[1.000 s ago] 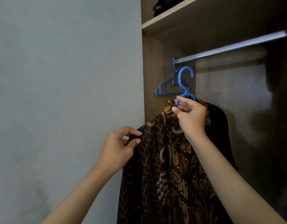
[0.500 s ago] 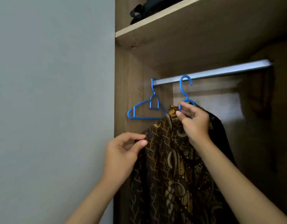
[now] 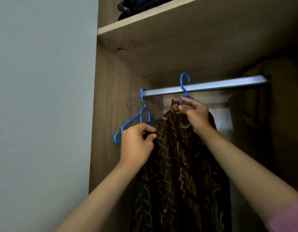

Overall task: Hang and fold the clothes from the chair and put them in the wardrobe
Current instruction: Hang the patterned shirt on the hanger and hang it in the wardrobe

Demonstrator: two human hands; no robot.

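Note:
A dark brown batik shirt [image 3: 176,164] with gold patterns hangs on a blue hanger [image 3: 184,86] inside the wardrobe. My right hand [image 3: 195,114] grips the neck of that hanger at the shirt's collar. The hanger's hook sits at the height of the metal rail [image 3: 212,86]; whether it rests on the rail I cannot tell. My left hand [image 3: 136,143] pinches the shirt's left shoulder edge. The hanger's arms are hidden under the shirt.
An empty blue hanger [image 3: 136,121] hangs at the rail's left end, close to the wardrobe's side panel [image 3: 111,114]. A wooden shelf [image 3: 145,17] above carries dark folded items [image 3: 136,5]. A pale wall [image 3: 44,97] stands to the left.
Both hands have lifted the shirt and its hanger upward, so the hook now reaches the rail's height. The view has tilted up and moved closer to the wardrobe.

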